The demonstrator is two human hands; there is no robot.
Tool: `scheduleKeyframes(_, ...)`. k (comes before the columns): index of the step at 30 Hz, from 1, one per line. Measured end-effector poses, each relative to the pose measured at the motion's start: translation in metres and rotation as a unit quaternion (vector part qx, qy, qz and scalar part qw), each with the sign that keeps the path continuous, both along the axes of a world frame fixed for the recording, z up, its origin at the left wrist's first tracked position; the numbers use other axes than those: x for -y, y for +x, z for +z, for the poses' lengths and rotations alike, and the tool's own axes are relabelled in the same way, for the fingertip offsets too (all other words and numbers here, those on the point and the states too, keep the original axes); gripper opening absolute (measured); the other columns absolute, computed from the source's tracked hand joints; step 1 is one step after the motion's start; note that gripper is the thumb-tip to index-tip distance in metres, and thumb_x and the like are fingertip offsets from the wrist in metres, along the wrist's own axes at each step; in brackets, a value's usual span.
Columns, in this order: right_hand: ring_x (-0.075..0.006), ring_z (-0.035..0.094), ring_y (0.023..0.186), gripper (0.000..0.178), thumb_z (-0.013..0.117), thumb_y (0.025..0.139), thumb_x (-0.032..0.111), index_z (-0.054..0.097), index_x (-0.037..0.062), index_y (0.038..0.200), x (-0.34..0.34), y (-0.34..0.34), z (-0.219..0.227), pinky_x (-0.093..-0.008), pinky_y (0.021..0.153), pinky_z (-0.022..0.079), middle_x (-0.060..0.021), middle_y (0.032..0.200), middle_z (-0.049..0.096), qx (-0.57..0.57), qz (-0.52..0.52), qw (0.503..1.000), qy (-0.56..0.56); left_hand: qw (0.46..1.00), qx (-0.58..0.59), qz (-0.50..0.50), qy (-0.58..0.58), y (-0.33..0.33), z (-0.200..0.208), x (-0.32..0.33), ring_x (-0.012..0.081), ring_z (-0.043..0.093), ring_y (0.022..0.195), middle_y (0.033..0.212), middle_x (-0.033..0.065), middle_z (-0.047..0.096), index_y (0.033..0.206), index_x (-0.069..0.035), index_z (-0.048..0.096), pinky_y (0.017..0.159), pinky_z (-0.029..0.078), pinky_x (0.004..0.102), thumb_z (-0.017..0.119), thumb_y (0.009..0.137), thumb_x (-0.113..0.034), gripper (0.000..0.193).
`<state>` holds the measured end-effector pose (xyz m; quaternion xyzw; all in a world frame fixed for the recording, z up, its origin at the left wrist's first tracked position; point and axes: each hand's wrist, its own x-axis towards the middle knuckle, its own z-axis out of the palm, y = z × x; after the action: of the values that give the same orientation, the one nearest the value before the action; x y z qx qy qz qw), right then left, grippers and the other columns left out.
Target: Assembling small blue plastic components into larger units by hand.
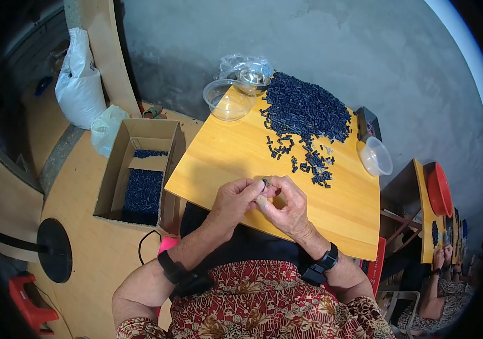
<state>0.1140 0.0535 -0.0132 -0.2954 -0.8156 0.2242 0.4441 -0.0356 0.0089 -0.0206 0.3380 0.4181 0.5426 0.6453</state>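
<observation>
Over the near edge of the yellow wooden table (213, 152), my two hands meet fingertip to fingertip. My left hand (234, 199) pinches a small dark piece (265, 183), partly hidden by the fingers. My right hand (288, 206) is closed against the same spot, its thumb and forefinger pressed together; what it grips is covered. Beyond them lies a large heap of short dark-blue cylindrical pieces (303, 107). Several loose pieces (315, 164) trail from the heap toward me.
A clear plastic bowl (230, 103) and a metal bowl (254, 79) stand at the far left corner. Another translucent tub (377, 157) sits at the right edge. A cardboard box (111, 192) with dark pieces is on the floor at left. At far right, another person's hands (442, 257) work.
</observation>
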Motion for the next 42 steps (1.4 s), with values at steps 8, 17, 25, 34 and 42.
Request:
scheduleKeyframes(8, -0.0190, 0.054, 0.068, 0.028, 0.071, 0.075, 0.007, 0.056, 0.0011, 0.098, -0.001, 0.002, -0.004, -0.0309, 0.062, 0.046, -0.0073, 0.076, 0.055, -0.008, 0.008, 1.000, -0.009, 1.000, 0.009, 0.005, -0.025, -0.003, 0.006, 0.000, 0.0043, 0.054, 0.087, 0.093, -0.0021, 0.062, 0.097, -0.010, 0.066, 0.078, 0.045, 0.0202, 0.060, 0.092, -0.033, 0.024)
scheduleKeyframes(17, -0.0178, 0.054, 0.069, 0.031, 0.072, 0.075, 0.007, 0.059, 0.0008, 0.102, -0.002, 0.001, -0.004, -0.0301, 0.062, 0.045, -0.0061, 0.077, 0.056, -0.001, 0.000, 1.000, -0.003, 1.000, 0.000, 0.003, 0.001, -0.001, -0.003, 0.000, 0.0037, 0.054, 0.085, 0.092, -0.0030, 0.061, 0.097, -0.010, 0.066, 0.077, 0.045, 0.0197, 0.059, 0.093, -0.033, 0.024)
scheduleKeyframes(25, -0.0126, 0.052, 0.071, 0.028, 0.071, 0.078, 0.005, 0.060, 0.0006, 0.103, -0.003, 0.003, -0.007, -0.0273, 0.063, 0.045, -0.0031, 0.080, 0.058, -0.048, 0.024, 0.995, -0.087, 0.999, 0.024, 0.024, -0.015, 0.000, 0.005, 0.002, 0.0047, 0.056, 0.086, 0.094, -0.0021, 0.061, 0.101, -0.008, 0.064, 0.080, 0.047, 0.0205, 0.057, 0.094, -0.034, 0.028)
scheduleKeyframes(34, -0.0097, 0.052, 0.074, 0.025, 0.068, 0.082, 0.005, 0.061, 0.0013, 0.106, -0.005, 0.005, -0.008, -0.0230, 0.065, 0.044, -0.0032, 0.085, 0.059, -0.085, 0.059, 0.974, -0.201, 0.999, 0.028, 0.030, -0.019, 0.001, 0.006, 0.002, 0.0040, 0.055, 0.086, 0.094, -0.0027, 0.061, 0.098, -0.009, 0.064, 0.078, 0.047, 0.0194, 0.061, 0.091, -0.030, 0.022)
scheduleKeyframes(42, -0.0126, 0.054, 0.075, 0.022, 0.065, 0.084, 0.005, 0.062, 0.0006, 0.105, -0.003, 0.004, -0.002, -0.0251, 0.065, 0.045, -0.0061, 0.087, 0.060, -0.035, 0.056, 0.988, -0.139, 0.999, 0.034, 0.030, -0.007, 0.001, 0.001, 0.001, 0.0039, 0.055, 0.084, 0.091, -0.0027, 0.061, 0.096, -0.008, 0.064, 0.075, 0.048, 0.0183, 0.063, 0.091, -0.024, 0.017)
